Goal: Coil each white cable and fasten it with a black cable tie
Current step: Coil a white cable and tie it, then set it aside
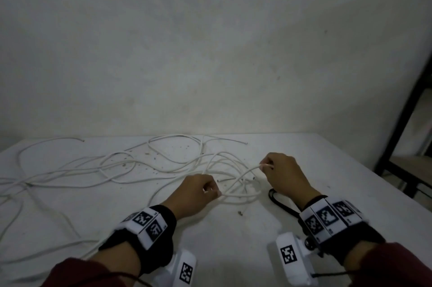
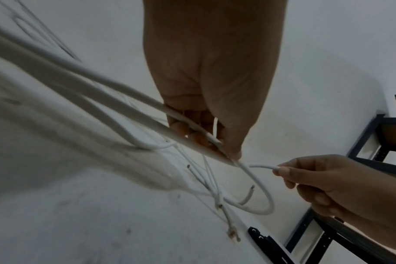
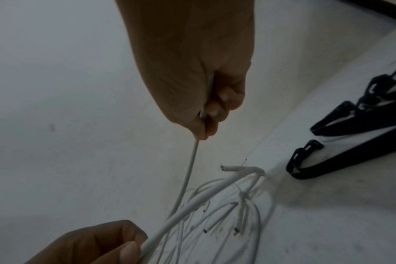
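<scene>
Left hand (image 1: 196, 191): fingers curled, pinching white cable (image 1: 243, 175) low over bench (image 1: 233, 240).
Right hand (image 1: 281, 173): pinching same cable's end, raised.
Black cable ties (image 3: 341, 142): beside right wrist, untouched.
Risk: pulling likely drags neighbouring loose cables (image 1: 93, 170), tightening tangle.

Head view high, facing down and forward; wrist views close along the hands (image 1: 240, 184), sharing the cable tangle (image 1: 236, 184).

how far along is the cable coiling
Nothing looks finished: no tied coil is visible. In hand: the left hand and right hand both pinch one white cable. Left: the tangled loose cables; the black cable ties lie unused on the table.
</scene>
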